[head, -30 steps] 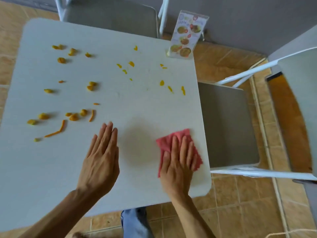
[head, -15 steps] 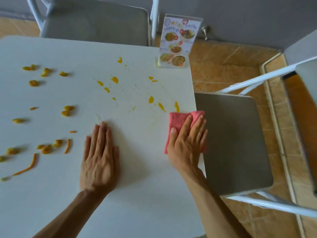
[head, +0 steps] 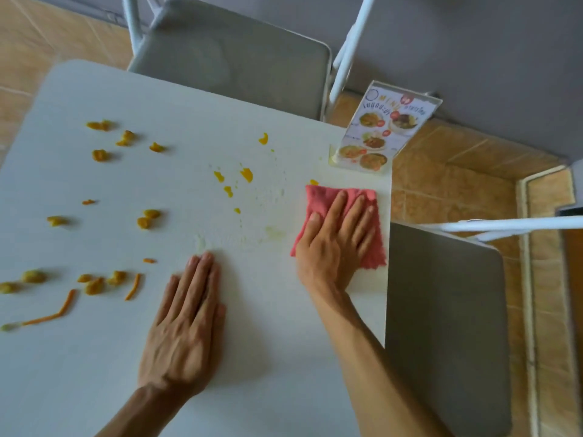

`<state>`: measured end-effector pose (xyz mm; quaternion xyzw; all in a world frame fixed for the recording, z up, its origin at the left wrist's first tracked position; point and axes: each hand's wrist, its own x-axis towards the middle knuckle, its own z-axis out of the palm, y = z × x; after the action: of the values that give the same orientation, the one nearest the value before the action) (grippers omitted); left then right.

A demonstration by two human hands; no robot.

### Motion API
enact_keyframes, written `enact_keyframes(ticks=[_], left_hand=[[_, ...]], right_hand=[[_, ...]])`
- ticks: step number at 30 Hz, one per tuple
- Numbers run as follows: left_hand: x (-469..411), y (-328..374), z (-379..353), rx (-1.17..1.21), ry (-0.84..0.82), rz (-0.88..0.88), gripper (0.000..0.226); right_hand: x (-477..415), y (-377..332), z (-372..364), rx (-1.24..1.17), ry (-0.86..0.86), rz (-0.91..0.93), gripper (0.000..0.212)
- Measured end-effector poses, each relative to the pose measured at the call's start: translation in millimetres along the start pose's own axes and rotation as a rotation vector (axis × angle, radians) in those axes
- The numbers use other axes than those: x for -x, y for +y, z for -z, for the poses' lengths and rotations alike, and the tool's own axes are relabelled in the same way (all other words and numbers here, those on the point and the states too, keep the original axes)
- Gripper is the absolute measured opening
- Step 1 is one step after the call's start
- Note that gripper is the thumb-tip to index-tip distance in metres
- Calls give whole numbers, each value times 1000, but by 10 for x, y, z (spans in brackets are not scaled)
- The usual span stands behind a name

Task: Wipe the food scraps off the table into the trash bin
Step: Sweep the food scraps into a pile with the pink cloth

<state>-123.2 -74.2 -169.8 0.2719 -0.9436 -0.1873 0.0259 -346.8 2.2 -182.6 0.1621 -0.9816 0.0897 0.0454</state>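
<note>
Orange and yellow food scraps [head: 148, 218] lie scattered over the left and middle of the white table [head: 94, 373]. A few small bits [head: 246, 174] sit just left of the red cloth [head: 325, 197]. My right hand [head: 334, 244] presses flat on that cloth near the table's right edge, just below the menu stand. My left hand [head: 186, 323] rests palm down on the table, fingers together, holding nothing. No trash bin is in view.
A clear menu stand [head: 381, 127] stands at the table's far right corner. One grey chair [head: 239, 55] is at the far side, another grey chair [head: 441, 310] at the right. Tiled floor [head: 467, 184] lies beyond the table's right edge.
My right hand has pushed the red cloth away from me along the right edge, up over the scraps there, to just below the menu stand. My left hand stayed flat on the table.
</note>
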Motion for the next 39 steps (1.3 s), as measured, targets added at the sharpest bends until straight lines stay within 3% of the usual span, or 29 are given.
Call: enact_keyframes(ticks=[1,4,5,8,9,12,13,17,18,21,22,23,27,29,32,33,36,37,38,39], left_hand=[[-7,4,7,3,2,7,58],[-43,19,30,23,-1,10,59],[-45,22,30,27,-3,8,59],[-36,26,2,31,-20,5,59],[-33,20,-5,32,-24,9,59],[-61,16,8,31,-25,21,59],[-67,21,15,27,-24,19,59],[-40,30,26,38,-15,16,57],[-37,20,28,34,-14,21,57],[-47,1,27,28,-16,30,57],[-45,2,28,31,-17,30,57],[-50,11,27,34,-17,27,57],[-52,30,23,50,-11,35,61],[-52,-11,29,37,-7,36,61],[-48,-82,18,9,6,31,59],[-35,-81,14,12,6,34,59],[-25,-31,-5,39,10,30,56],[-30,-13,-4,51,16,30,55],[-30,-7,8,63,26,36,55],[-19,-17,37,74,37,45,54]], right_hand=[[84,-183,-3,-12,-24,109,61],[13,-199,-17,-65,-153,695,59],[-124,-148,-26,-68,-127,739,58],[-349,-359,-122,-51,-38,390,59],[-363,-514,-151,-61,-56,404,60],[-683,-689,-240,-100,-134,821,58],[-890,-674,-247,-93,-139,837,58],[-1061,-1035,-300,-16,-176,266,64],[-942,-1217,-297,-23,-181,287,64],[-705,-1455,-257,-30,-297,879,65],[-763,-1440,-263,-10,-324,1022,67],[-852,-1409,-264,5,-317,1046,68],[-675,-1364,-362,-49,-116,462,64],[-331,-1431,-347,-83,-79,498,61],[-170,-1157,-299,-60,-196,881,64],[-236,-1007,-278,-43,-192,868,63],[-156,-727,-224,-7,-89,338,59],[12,-772,-202,-4,-52,237,57],[194,-852,-165,-18,-36,242,55],[360,-890,-148,-36,-35,361,55]])
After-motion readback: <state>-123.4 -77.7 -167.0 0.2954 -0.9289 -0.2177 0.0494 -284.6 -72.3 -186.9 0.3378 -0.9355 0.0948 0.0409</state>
